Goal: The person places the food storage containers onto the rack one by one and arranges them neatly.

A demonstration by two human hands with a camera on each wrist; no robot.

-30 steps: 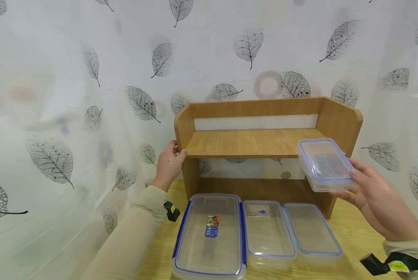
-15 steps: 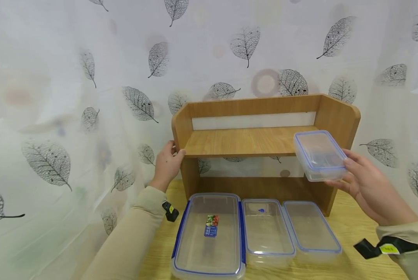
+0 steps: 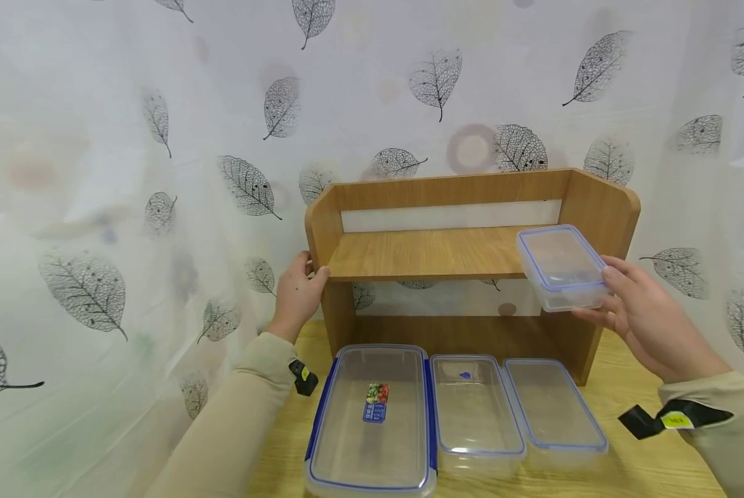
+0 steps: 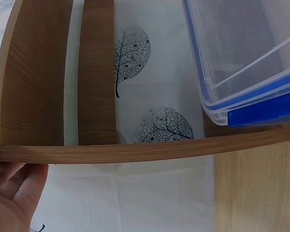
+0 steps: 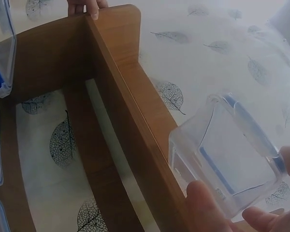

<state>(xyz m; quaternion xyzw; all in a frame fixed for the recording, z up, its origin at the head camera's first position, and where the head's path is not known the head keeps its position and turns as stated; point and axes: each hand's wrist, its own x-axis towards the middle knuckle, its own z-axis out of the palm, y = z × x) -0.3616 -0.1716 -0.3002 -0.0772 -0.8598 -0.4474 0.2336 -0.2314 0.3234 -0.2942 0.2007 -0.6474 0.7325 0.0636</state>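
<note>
In the head view a small clear food container (image 3: pixel 560 261) with a blue-edged lid hangs tilted at the right front of the wooden shelf unit (image 3: pixel 431 252). My right hand (image 3: pixel 652 319) holds it by its right side, fingers and thumb at its edges. The right wrist view shows this container (image 5: pixel 227 154) just beside the shelf board. My left hand (image 3: pixel 297 294) grips the unit's left side panel, the thumb in front and the fingers behind it. In the left wrist view my left hand (image 4: pixel 14 198) shows the fingers at the panel's edge.
On the wooden table (image 3: pixel 633 415), before the lower level, stand a large container (image 3: pixel 372 453) with dark blue clips, a medium container (image 3: pixel 478 408) and another with a frosted lid (image 3: pixel 555 408). A leaf-patterned curtain (image 3: pixel 372 90) hangs behind and to the left.
My right hand has moved up and left with the small container, bringing it closer to the upper shelf board. My left hand keeps its grip on the side panel.
</note>
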